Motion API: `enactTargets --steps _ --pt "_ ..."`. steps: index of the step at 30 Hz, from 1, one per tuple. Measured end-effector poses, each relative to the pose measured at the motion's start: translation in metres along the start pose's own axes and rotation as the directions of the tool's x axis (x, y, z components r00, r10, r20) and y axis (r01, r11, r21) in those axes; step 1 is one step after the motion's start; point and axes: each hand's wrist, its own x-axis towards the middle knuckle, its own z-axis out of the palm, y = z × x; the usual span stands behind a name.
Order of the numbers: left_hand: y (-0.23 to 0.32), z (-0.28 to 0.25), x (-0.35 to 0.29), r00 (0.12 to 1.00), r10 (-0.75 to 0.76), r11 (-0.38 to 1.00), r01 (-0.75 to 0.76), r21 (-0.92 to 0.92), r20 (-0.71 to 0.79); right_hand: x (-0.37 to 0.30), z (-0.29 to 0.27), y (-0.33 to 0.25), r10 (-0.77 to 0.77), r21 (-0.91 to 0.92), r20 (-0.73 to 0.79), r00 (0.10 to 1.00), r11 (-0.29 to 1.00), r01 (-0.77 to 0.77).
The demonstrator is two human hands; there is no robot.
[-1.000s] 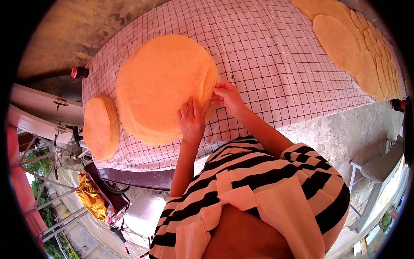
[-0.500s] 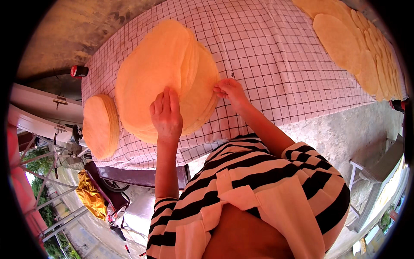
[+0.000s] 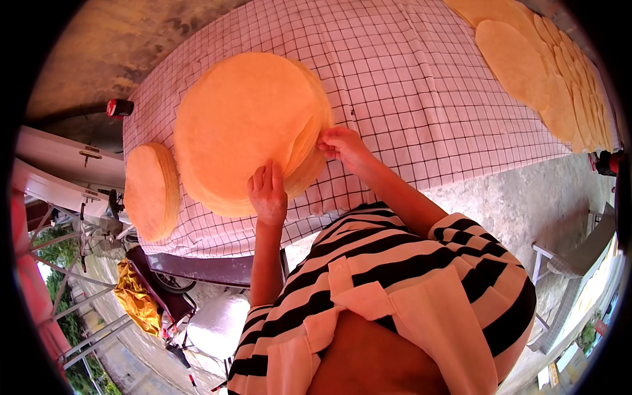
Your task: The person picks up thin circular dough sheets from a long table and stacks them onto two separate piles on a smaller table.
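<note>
A thick stack of thin, round, pale-yellow flatbread sheets (image 3: 237, 118) lies on a checked cloth in front of me. My left hand (image 3: 268, 194) is at its near edge, fingers pressed together on the margin of the upper sheets. Close by, part of that margin (image 3: 301, 141) bends up in a curled fold. At the stack's right edge, my right hand (image 3: 343, 148) is closed in a pinch on the rim of the sheets. How many layers either hand grips is hidden.
A smaller round stack (image 3: 148, 191) stands at the table's left end. More sheets (image 3: 517, 62) overlap at the far right. The checked cloth (image 3: 395, 99) covers the table. A red can (image 3: 120, 108) sits beyond the left edge; a yellow bag (image 3: 137, 299) is below.
The upper sheets, folded and shifted toward the far side before, now lie flatter and squarer on the stack. My left hand has come nearer and rightward; my right hand moved slightly left.
</note>
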Motion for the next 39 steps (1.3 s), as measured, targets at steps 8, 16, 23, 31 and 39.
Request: enactTargets --steps 8,16,23,31,39 --pt "0.001 0.005 -0.003 0.995 -0.081 0.995 0.078 -0.056 -0.064 -0.01 0.027 -0.003 0.066 -0.094 0.147 0.987 0.994 -0.053" --pt "0.013 -0.002 -0.004 0.999 -0.046 0.998 0.046 -0.044 0.0 -0.018 0.04 -0.006 -0.079 -0.034 0.107 0.991 0.996 0.083" --pt "-0.005 -0.01 0.019 0.995 0.005 1.0 -0.007 0.026 0.097 -0.015 0.039 -0.007 -0.104 0.123 0.268 0.958 0.99 0.073" --pt "0.001 -0.075 -0.016 0.987 0.156 0.987 -0.155 -0.044 0.023 -0.009 0.011 -0.019 -0.115 0.418 0.235 0.965 0.909 0.007" --pt "0.021 -0.053 -0.088 0.962 -0.271 0.962 0.27 0.032 0.039 0.008 0.026 0.017 -0.287 0.007 -0.012 0.958 0.958 0.287"
